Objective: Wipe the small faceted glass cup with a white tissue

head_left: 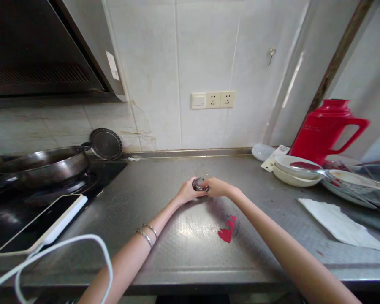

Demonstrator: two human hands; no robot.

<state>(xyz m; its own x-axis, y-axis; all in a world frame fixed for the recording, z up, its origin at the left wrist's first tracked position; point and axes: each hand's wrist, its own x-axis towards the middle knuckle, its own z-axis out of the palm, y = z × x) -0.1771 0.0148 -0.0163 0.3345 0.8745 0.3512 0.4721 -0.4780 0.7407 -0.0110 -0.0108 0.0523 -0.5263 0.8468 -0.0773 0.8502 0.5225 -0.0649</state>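
In the middle of the steel countertop (139, 190), both my hands close around a small round container (197, 184) with a dark, shiny rim. My left hand (187, 191) wraps its left side. From the right, my right hand (215, 186) curls its fingers at the rim; whether a fingertip reaches inside is too small to tell. The container's exact kind and contents cannot be made out. Just in front of my hands lies a torn red scrap (228, 230), touched by neither.
To the left are a stove with a metal pan (47, 166), a round dark disc (106, 144) and a phone (41, 226) with a white cable (79, 237). On the right stand a red thermos (323, 133), stacked white bowls (296, 179) and a white paper sheet (340, 223).
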